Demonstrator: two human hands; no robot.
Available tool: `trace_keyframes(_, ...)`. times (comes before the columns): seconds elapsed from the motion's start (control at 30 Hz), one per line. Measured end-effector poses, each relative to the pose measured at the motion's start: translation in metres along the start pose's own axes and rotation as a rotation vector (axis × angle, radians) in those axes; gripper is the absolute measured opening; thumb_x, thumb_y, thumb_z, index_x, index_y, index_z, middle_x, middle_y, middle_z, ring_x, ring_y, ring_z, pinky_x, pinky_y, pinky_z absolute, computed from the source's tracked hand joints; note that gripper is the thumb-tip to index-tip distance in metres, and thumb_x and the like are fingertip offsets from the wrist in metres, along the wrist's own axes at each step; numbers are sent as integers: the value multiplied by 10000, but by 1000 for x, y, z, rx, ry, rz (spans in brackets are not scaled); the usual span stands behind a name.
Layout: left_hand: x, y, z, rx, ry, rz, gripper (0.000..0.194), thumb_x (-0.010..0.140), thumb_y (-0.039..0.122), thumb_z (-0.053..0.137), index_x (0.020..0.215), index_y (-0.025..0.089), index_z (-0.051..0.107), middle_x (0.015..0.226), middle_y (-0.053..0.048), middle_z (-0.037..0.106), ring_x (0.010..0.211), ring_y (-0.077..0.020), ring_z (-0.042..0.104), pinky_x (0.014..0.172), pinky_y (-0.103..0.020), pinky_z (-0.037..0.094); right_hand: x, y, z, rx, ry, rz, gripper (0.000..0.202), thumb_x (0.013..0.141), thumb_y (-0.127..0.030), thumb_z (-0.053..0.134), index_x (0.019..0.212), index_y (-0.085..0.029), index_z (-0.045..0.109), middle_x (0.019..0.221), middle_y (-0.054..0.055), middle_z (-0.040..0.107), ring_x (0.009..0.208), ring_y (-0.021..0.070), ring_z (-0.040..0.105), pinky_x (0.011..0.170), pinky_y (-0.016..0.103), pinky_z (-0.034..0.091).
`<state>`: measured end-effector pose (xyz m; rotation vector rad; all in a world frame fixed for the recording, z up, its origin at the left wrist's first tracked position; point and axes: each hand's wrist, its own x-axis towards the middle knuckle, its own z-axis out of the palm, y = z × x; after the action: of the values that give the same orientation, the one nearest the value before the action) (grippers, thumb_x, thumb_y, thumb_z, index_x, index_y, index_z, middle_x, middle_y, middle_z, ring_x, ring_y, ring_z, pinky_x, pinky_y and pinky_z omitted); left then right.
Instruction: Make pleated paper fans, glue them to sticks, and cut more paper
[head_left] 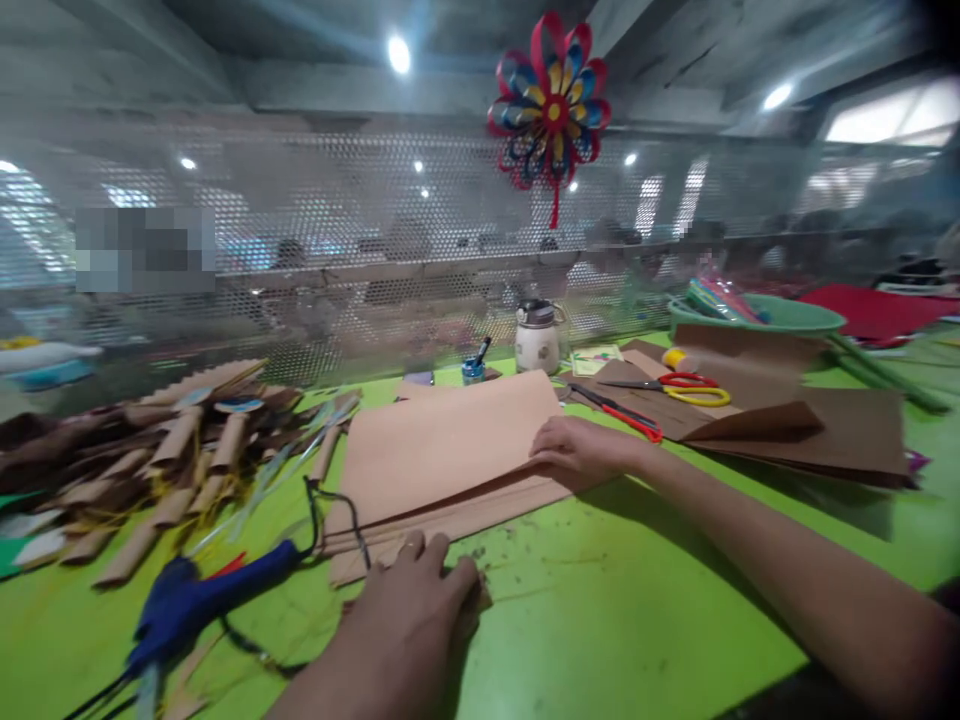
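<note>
A stack of light brown paper sheets (450, 430) lies on the green table, its top sheet lifted slightly along the near edge. My right hand (577, 445) has its fingers closed on the right edge of that top sheet. Palm down, my left hand (412, 610) rests at the near edge of the stack with its fingers bent and apart. A small brown scrap (486, 592) shows beside its thumb; what lies under the palm is hidden. Left of this hand is a blue glue gun (210, 595) with a black cord.
Brown paper rolls (176, 440) with yellow strings are heaped at left. Behind the stack stand a white jug (536, 340) and a small blue jar (473, 372). Red-and-yellow scissors (694, 388), red-handled scissors (630, 415), dark brown paper (840, 430) and a green basin (795, 313) are at right.
</note>
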<state>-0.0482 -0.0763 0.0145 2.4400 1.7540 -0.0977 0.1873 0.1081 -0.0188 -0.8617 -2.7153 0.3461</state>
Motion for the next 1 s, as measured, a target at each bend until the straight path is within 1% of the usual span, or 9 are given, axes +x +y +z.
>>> trace_keyframes(0.07,3,1,0,11,-31,-27,319,933,268,361,947,216,675,1006,-127,618,889,-261,554,741,-396,451,0,0,5,-18,23,21,279,938,-308,519,803,-189,732,818,63,709,712,164,595,666,254,400)
trace_keyframes(0.17,8,-5,7,9,-56,-22,321,947,293,362,957,225,676,1009,-126,619,912,-287,548,732,-420,451,2,-1,10,-51,71,51,279,929,-261,510,777,-173,727,805,82,708,715,175,602,667,264,403)
trace_keyframes(0.27,10,-11,15,6,-9,11,326,950,319,374,963,218,684,988,-127,616,915,-296,538,738,-430,449,4,-2,11,-76,117,73,273,920,-243,508,768,-155,718,804,100,706,735,189,607,685,279,411)
trace_keyframes(0.37,9,-13,19,14,23,10,329,949,324,387,974,204,692,955,-130,615,910,-306,535,731,-434,449,5,-2,8,-85,146,74,250,911,-218,507,789,-144,712,803,105,710,735,192,610,696,288,421)
trace_keyframes(0.6,5,-9,13,-15,53,38,316,943,308,398,922,199,694,932,-128,627,877,-298,548,728,-435,451,3,-7,-1,-93,160,27,204,878,-200,534,759,-157,695,773,89,693,710,182,600,678,286,424)
trace_keyframes(0.77,4,-7,8,14,-2,29,303,945,286,388,923,192,675,955,-130,620,861,-284,549,718,-434,453,0,-8,-7,-125,222,-45,215,890,-246,533,741,-170,668,756,76,659,704,177,570,674,289,408)
trace_keyframes(0.83,4,-8,9,18,4,23,288,945,290,395,929,198,668,965,-123,614,860,-279,550,717,-433,455,-1,-8,-5,-100,171,-32,206,874,-244,557,715,-172,666,745,65,652,698,169,563,669,281,405)
trace_keyframes(0.93,4,-10,14,13,78,47,277,947,289,393,938,203,655,998,-113,597,881,-275,549,740,-443,462,0,-11,1,-64,31,48,173,824,-212,607,670,-171,676,736,58,658,682,156,563,655,266,403)
trace_keyframes(1.0,5,-11,17,14,129,69,292,954,284,371,919,202,649,1034,-113,586,917,-278,548,775,-466,465,0,-13,6,-51,-19,82,143,793,-191,632,659,-174,681,761,58,671,682,153,570,647,258,404)
